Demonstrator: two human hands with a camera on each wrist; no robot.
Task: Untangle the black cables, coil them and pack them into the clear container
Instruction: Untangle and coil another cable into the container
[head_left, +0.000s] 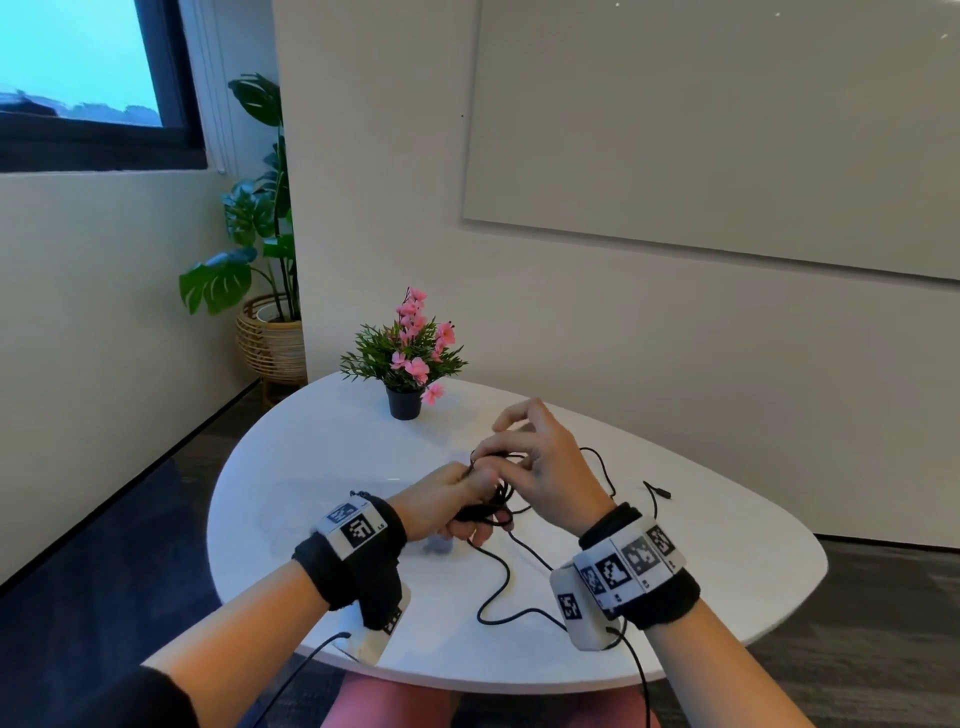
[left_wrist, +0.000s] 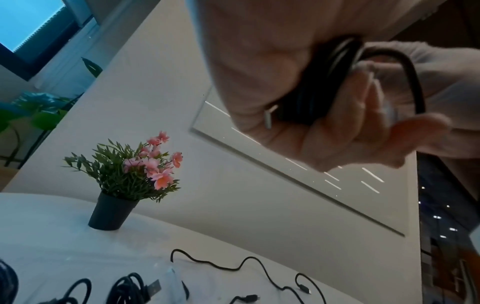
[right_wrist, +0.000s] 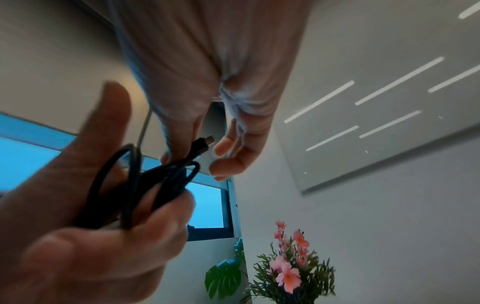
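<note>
Head | left hand (head_left: 451, 503) grips thin black cable coil (head_left: 493, 506) | right hand (head_left: 540, 457) pinches strand

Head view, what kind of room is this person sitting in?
Probably an office meeting room: a large whiteboard on the wall, a small rounded white table with a potted pink flower plant, and a leafy plant in a wicker basket beside the window.

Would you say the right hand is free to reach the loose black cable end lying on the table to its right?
Probably yes: the right hand hovers beside the cable end with bare table between, though its fingers are busy with the coiled cable.
</note>
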